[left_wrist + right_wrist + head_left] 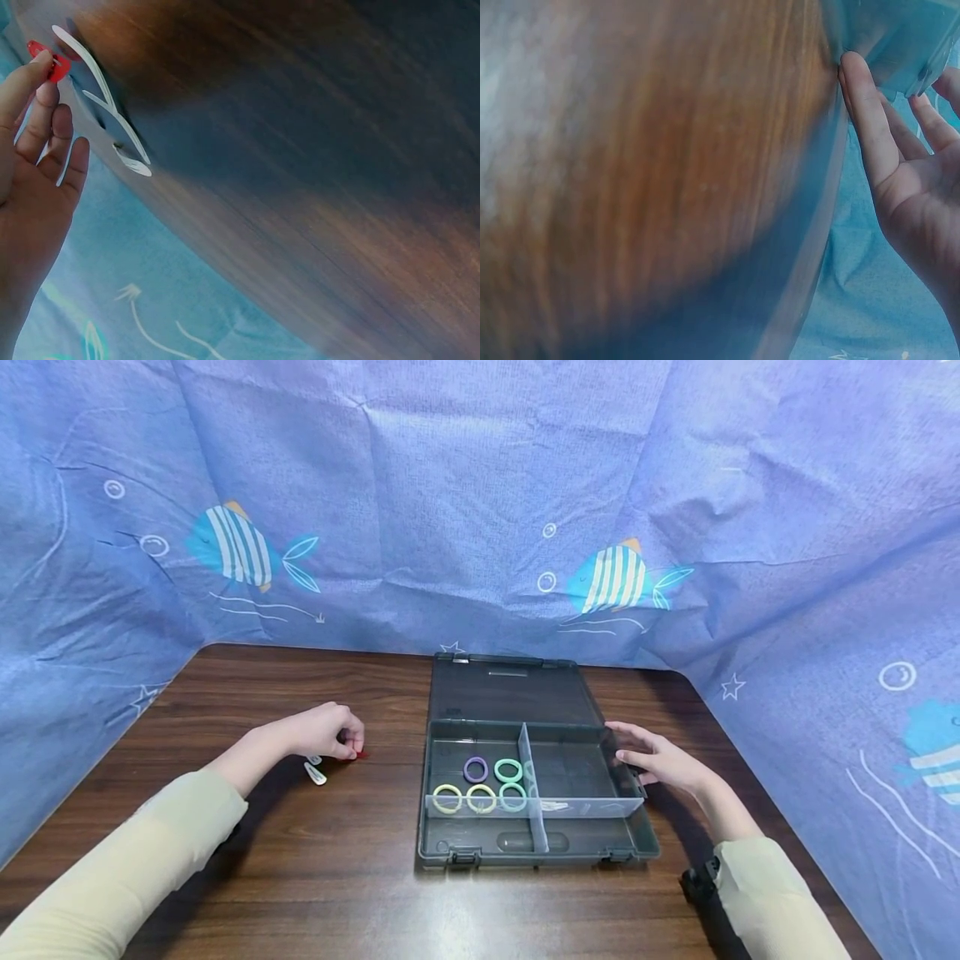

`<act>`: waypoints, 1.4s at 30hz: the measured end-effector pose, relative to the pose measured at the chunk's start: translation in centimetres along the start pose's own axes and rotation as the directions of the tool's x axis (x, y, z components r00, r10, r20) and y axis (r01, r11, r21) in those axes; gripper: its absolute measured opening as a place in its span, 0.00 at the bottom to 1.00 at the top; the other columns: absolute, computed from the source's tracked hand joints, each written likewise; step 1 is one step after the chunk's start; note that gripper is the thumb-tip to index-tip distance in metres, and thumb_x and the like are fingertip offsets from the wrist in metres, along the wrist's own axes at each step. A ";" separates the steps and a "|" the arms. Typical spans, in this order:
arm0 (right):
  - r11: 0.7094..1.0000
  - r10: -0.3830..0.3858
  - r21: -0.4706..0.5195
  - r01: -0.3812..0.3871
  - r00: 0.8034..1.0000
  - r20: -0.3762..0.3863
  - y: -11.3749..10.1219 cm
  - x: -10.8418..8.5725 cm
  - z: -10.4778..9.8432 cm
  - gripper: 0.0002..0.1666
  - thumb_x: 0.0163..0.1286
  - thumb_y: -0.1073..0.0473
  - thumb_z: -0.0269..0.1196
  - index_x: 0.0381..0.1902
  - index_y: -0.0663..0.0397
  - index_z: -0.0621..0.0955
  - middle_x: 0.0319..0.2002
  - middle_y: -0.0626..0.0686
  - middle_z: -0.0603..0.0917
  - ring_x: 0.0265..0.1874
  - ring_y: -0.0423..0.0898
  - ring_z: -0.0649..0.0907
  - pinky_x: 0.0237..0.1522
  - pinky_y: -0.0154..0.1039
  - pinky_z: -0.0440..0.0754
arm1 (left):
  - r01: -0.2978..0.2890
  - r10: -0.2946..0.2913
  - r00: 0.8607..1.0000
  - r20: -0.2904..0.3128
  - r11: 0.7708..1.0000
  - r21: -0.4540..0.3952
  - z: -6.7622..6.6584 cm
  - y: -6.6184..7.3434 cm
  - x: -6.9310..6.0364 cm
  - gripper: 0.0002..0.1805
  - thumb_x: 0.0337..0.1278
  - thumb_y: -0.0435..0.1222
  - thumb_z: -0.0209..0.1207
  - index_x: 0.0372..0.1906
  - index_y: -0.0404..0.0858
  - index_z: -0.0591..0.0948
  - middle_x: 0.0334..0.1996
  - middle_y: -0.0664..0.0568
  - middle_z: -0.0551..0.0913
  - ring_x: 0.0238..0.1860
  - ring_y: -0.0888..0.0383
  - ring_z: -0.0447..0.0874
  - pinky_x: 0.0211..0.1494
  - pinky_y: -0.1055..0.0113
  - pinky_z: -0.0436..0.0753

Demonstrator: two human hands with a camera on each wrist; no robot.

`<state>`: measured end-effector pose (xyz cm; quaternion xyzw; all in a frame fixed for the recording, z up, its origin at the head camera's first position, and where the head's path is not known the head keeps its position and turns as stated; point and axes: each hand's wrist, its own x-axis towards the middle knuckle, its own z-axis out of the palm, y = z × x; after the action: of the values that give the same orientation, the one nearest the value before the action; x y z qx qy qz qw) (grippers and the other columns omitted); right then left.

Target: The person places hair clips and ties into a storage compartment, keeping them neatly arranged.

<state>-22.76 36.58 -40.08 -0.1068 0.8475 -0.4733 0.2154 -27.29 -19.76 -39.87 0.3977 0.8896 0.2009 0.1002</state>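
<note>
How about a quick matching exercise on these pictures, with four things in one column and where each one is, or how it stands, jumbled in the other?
Column one:
1. Red piece
2. Purple ring
3. Right hand
4. Lid

Column two:
A. In the far-left compartment
B. Swung open, on the far side of the compartments
C. Pinched in the left hand
D. Touching the right side of the box

Right pairs: 1-C, 2-A, 3-D, 4-B.
</note>
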 end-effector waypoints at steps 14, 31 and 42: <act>1.000 0.003 -0.005 -0.003 1.000 0.004 -0.1 0.1 0.1 0.35 0.72 0.51 0.53 0.73 0.44 0.54 0.69 0.65 0.57 0.59 0.58 0.72 0.45 0.53 0.78 | -0.034 0.036 0.998 -0.054 0.998 0.045 -0.3 0.5 0.5 0.09 0.41 0.31 0.64 0.19 0.50 0.79 0.17 0.68 0.73 0.21 0.70 0.68 0.27 0.74 0.69; 1.000 0.000 0.002 0.000 1.000 0.014 -0.1 0.1 0.0 0.36 0.72 0.50 0.53 0.73 0.45 0.54 0.69 0.65 0.57 0.57 0.53 0.75 0.45 0.53 0.78 | -0.077 0.082 0.995 -0.056 0.993 0.085 -2.8 3.6 2.0 0.08 0.45 0.33 0.65 0.21 0.49 0.81 0.19 0.68 0.76 0.24 0.69 0.71 0.32 0.72 0.72; 1.000 0.007 -0.008 -0.007 1.000 0.014 -0.2 0.0 -0.1 0.36 0.72 0.51 0.53 0.73 0.45 0.54 0.69 0.66 0.57 0.58 0.57 0.73 0.46 0.54 0.78 | -0.113 0.116 0.991 -0.067 0.992 0.053 -4.7 5.5 3.3 0.07 0.45 0.30 0.65 0.22 0.45 0.80 0.19 0.58 0.79 0.23 0.67 0.71 0.30 0.71 0.72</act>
<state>-22.79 36.55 -39.84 -0.1081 0.8481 -0.4686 0.2224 -27.40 -15.27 -33.29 0.4432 0.8730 0.1981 0.0472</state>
